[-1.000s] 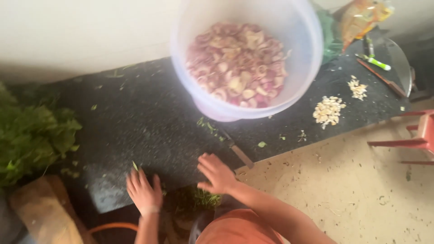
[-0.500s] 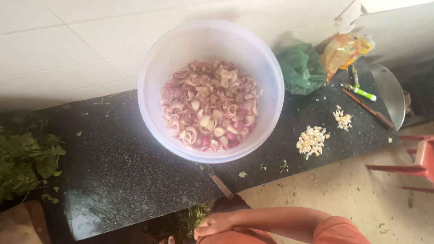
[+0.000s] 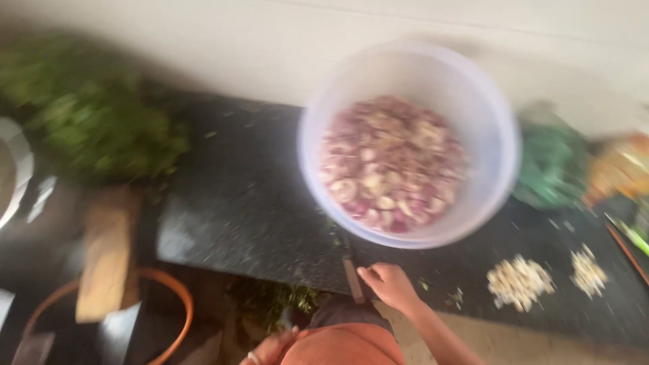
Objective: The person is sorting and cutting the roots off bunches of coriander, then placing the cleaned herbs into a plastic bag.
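Note:
The frame is blurred. My right hand (image 3: 390, 284) rests at the front edge of the dark counter (image 3: 236, 203), its fingertips against the brown handle of a knife (image 3: 351, 276) that lies pointing toward the bowl. Whether it grips the handle is unclear. My left hand (image 3: 269, 349) is low at the bottom edge, below the counter's front, next to a bunch of green herbs (image 3: 277, 303); only part of it shows. A large white plastic bowl (image 3: 466, 88) of sliced red onions (image 3: 392, 162) stands just behind the knife.
A big heap of leafy greens (image 3: 101, 122) lies at the back left. Two small piles of chopped pale bits (image 3: 520, 280) sit on the counter at right. A green bag (image 3: 554, 162) is behind them. A wooden board (image 3: 105, 250) and an orange-rimmed basin (image 3: 177, 297) are lower left.
The view has swung left and closer. My right hand has stayed at the counter's front edge and now touches the knife handle. My left hand has dropped below the counter edge.

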